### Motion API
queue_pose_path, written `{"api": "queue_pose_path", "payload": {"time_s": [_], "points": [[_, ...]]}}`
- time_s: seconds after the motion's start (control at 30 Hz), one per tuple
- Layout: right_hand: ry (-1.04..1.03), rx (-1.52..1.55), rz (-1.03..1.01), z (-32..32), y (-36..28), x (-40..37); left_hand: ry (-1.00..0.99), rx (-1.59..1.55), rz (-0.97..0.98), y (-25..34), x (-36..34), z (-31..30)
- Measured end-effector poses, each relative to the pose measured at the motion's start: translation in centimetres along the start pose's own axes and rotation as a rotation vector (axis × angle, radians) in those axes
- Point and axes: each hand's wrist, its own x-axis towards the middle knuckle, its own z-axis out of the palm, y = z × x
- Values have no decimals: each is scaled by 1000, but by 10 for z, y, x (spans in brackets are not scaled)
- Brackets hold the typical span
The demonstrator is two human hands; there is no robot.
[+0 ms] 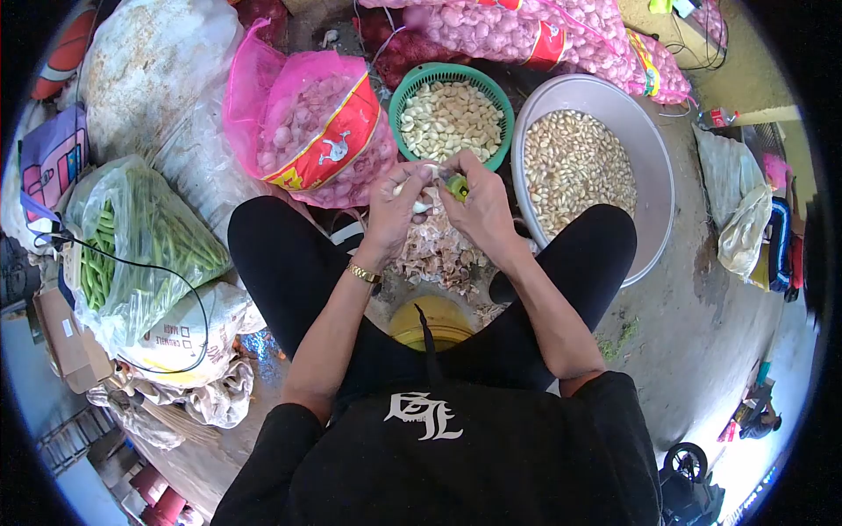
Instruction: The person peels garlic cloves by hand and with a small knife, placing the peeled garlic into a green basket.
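My left hand (396,209) is closed around garlic (421,208), whose white skin shows between the fingers. Close against it, my right hand (481,206) grips a small knife with a yellow-green handle (457,186); the blade is mostly hidden by the fingers. Below both hands lies a heap of papery garlic skins (438,254) on the ground. Just beyond them stands a green plastic basket (400,92) full of peeled garlic cloves (452,120).
A large grey basin (653,188) of cloves in water stands at right. A pink mesh sack (303,114) of garlic bulbs is at upper left, with more garlic sacks (579,44) behind. At left sits a plastic bag of green beans (149,245). A yellow container (430,326) lies between my legs.
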Motion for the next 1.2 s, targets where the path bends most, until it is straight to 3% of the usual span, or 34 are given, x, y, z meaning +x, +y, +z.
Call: {"api": "queue_pose_path", "payload": {"time_s": [0.17, 0.23, 0.37, 0.43, 0.57, 0.63, 0.73, 0.8, 0.93, 1.0, 1.03, 1.1, 1.17, 1.2], "points": [[145, 106, -72, 10, 15, 0, -52, -167, -2, -3, -3, 8], [81, 388, 159, 12, 23, 3, -73, -230, -31, 0, -3, 9], [16, 428, 327, -8, 33, 2, -12, -288, -45, 0, 11, -3], [-63, 113, 283, -16, 45, -4, 28, -345, -77, 6, 24, -1], [-117, -222, 193, -24, 42, -17, -2, -456, -107, 12, 59, 5], [-122, -218, 118, -22, 53, -19, 60, -441, -146, 11, 69, 6], [-296, -137, 270, -21, 52, -21, 3, -486, -139, 11, 61, 1], [-326, -319, 268, -23, 41, -20, -25, -522, -157, 12, 53, -1], [-161, -333, 134, -20, 26, -13, -125, -583, -214, 15, 40, -4], [-155, -19, 192, -19, 27, -8, -142, -598, -208, 18, 34, -7], [-158, -18, 189, -17, 25, -5, -155, -555, -237, 20, 31, -9], [37, 242, 127, -14, 19, 1, -166, -516, -265, 21, 26, -10], [28, 200, 51, -14, 12, 6, -243, -366, -310, 19, 21, -10], [-32, 87, -23, -13, 12, 7, -187, -242, -311, 19, 18, -8]]}}
